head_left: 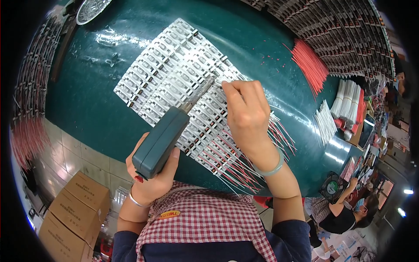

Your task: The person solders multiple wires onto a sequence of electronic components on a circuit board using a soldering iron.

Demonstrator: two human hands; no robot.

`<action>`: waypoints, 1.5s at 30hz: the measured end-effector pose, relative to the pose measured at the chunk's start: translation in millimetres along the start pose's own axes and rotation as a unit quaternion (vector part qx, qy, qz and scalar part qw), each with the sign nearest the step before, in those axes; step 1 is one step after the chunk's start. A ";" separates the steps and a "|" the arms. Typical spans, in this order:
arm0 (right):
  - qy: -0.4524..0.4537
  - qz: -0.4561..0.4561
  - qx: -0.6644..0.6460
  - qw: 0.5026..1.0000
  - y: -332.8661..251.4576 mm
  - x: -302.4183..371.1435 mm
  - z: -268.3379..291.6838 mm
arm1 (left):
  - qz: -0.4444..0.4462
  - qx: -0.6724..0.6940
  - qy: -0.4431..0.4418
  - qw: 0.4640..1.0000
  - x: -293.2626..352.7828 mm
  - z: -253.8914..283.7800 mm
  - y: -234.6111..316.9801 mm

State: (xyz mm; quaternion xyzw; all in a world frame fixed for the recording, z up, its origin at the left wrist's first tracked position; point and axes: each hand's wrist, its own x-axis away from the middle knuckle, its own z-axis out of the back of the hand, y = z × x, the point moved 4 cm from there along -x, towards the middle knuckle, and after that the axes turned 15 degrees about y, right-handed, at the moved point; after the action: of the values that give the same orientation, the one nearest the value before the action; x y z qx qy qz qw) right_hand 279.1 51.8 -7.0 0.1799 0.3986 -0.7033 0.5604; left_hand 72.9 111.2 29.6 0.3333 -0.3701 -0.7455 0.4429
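Observation:
A dark green pistol-shaped tool is gripped in my left hand, its narrow metal tip pointing away over the panel. The silvery-white panel lies slanted on the green table and is made of rows of small identical modules. My right hand pinches at the panel's upper right part, thumb and fingertips closed just beyond the tool's tip. Whatever sits between those fingers is too small to make out. Red and white wires fan out from the panel's near right rows, passing below my right wrist.
Loose red wires and white wires lie at the table's right, near bundled white wires. Stacked strips fill the far right. A metal bowl stands far left. Cardboard boxes sit lower left; a small fan and another person are lower right.

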 end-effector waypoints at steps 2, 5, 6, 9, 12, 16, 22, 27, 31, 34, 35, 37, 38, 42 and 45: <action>-0.003 0.002 0.001 1.000 -0.4 -0.3 -0.4 | 0.007 0.009 0.005 1.000 -0.1 -1.4 0.6; -0.005 0.003 0.005 1.000 -0.5 0.8 -1.0 | 0.014 0.019 0.007 1.000 0.0 -2.2 0.5; -0.002 0.001 0.007 1.000 -0.7 0.8 -0.8 | 0.013 0.019 0.005 1.000 -0.3 -2.4 0.4; 0.001 0.000 0.009 1.000 -1.3 0.3 -1.2 | -0.004 0.019 0.007 1.000 -1.4 -2.9 0.8; 0.001 0.002 0.013 1.000 -1.4 0.2 -1.6 | -0.007 0.033 0.005 0.999 -2.3 -3.3 2.1; -0.002 0.004 0.020 1.000 -3.0 -1.3 -1.7 | 0.006 0.046 0.010 0.999 -2.0 -5.2 1.2; 0.000 0.007 0.025 1.000 -2.5 -0.8 -3.9 | 0.003 0.034 0.001 0.999 -3.7 -5.4 1.4; 0.003 0.008 0.020 1.000 -4.6 -2.7 -3.8 | -0.005 0.000 0.016 1.000 1.8 0.8 -1.4; 0.010 0.009 0.025 1.000 -2.1 -0.6 -4.7 | 0.030 0.003 0.024 0.999 8.6 6.2 -6.4; 0.010 0.007 0.019 1.000 -3.0 -1.8 -3.2 | 0.062 -0.003 0.021 0.998 13.5 10.4 -8.9; 0.011 0.007 0.018 1.000 -3.5 -2.3 -2.3 | 0.077 0.002 0.027 0.997 14.8 11.6 -9.4; 0.037 0.024 -0.007 0.999 -6.7 -1.3 -1.4 | 0.092 0.006 0.034 0.995 15.7 13.8 -11.3; 0.037 0.024 -0.008 0.999 -9.4 -0.6 -1.1 | 0.069 0.000 0.034 0.997 14.6 15.1 -9.2; 0.032 -0.014 -0.010 0.999 -13.8 1.1 -0.8 | 0.032 0.009 0.032 0.999 12.7 14.4 -6.4; 0.023 -0.006 -0.005 1.000 -12.7 3.2 -2.3 | -0.001 0.006 0.015 1.000 11.0 11.8 -6.7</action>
State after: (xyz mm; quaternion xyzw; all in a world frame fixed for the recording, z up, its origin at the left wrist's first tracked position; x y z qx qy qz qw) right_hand 265.9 52.2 -6.1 0.1905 0.4158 -0.7006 0.5477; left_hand 56.2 106.5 28.0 0.3476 -0.3671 -0.7389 0.4455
